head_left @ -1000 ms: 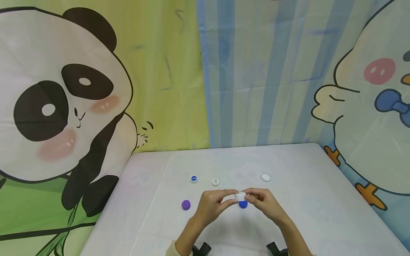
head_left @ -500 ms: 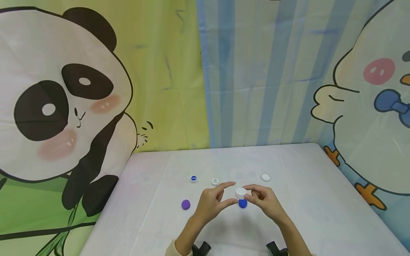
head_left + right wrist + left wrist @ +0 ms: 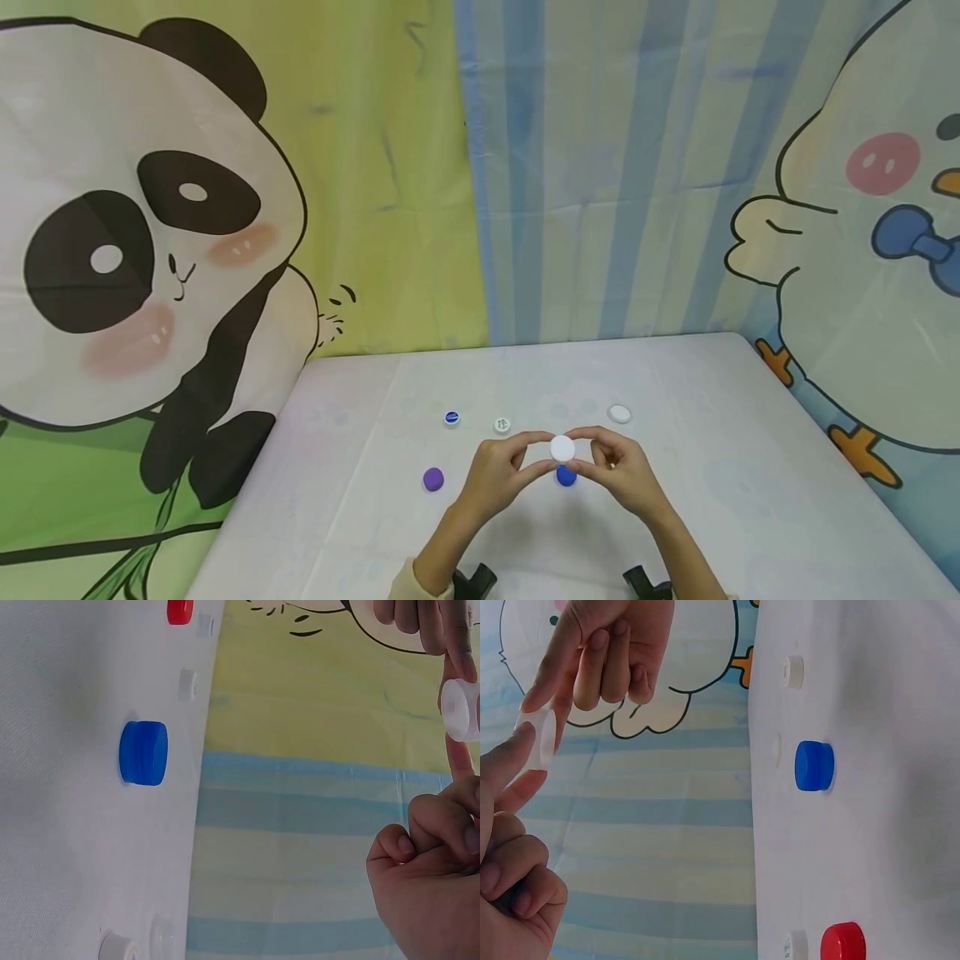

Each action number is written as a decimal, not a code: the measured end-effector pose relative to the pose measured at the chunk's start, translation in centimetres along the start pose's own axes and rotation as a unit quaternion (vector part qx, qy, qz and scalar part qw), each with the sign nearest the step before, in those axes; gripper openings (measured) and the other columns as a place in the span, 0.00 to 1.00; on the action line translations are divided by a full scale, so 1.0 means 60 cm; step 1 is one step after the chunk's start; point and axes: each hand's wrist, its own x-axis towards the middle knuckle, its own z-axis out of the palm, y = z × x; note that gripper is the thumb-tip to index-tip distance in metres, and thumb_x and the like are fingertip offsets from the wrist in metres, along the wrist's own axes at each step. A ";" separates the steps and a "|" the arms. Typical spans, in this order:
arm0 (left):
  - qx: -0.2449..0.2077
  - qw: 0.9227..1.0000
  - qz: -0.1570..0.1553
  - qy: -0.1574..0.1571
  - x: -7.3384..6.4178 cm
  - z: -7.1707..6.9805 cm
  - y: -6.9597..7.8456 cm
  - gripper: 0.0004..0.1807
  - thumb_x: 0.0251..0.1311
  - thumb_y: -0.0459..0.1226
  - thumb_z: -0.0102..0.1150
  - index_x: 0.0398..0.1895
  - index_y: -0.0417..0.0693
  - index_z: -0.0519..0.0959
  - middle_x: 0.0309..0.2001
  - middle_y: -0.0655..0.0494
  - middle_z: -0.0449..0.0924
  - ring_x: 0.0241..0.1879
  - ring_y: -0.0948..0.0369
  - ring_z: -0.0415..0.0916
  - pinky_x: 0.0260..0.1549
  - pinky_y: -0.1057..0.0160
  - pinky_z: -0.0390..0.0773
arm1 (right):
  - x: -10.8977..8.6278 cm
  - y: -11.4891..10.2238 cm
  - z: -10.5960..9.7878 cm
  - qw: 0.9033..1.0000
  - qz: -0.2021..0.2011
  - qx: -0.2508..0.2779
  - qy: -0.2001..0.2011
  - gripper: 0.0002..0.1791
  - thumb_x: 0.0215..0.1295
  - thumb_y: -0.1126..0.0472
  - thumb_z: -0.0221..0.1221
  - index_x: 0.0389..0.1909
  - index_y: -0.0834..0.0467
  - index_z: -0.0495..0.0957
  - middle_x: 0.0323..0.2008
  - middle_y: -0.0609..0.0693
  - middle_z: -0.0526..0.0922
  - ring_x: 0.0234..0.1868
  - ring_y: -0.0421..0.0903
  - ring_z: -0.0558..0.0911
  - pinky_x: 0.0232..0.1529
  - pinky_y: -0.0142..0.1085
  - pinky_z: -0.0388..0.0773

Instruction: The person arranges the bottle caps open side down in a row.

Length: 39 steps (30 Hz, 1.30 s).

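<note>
In the head view a white bottle cap is raised over the table, its round face toward the camera. My left hand pinches its left side between thumb and index finger. From the other side, thumb and index finger of my right hand hold the same cap. Both wrist views show the held cap as translucent white, with the other fingers of my right hand curled in. A blue bottle cap stands on the table, just below the held one in the head view.
Left of my hands lies a cap, purple in the head view, red in the left wrist view. Farther back stand a blue-topped white cap, a white cap with dark markings and a flat white one. Printed curtains border the white table.
My left fingers briefly opened off the white cap while my right hand kept it, then closed on it again. The cap has turned from side-on to face-on.
</note>
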 end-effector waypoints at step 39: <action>0.253 0.938 -0.153 -0.180 0.111 0.155 -0.182 0.16 0.44 0.52 0.64 0.37 0.61 0.83 0.36 0.62 0.82 0.33 0.59 0.78 0.24 0.65 0.72 | 0.128 0.229 -0.050 0.929 0.099 -0.344 -0.091 0.18 0.46 0.51 0.67 0.39 0.54 0.82 0.14 0.44 0.65 0.16 0.39 0.60 0.20 0.32 0.57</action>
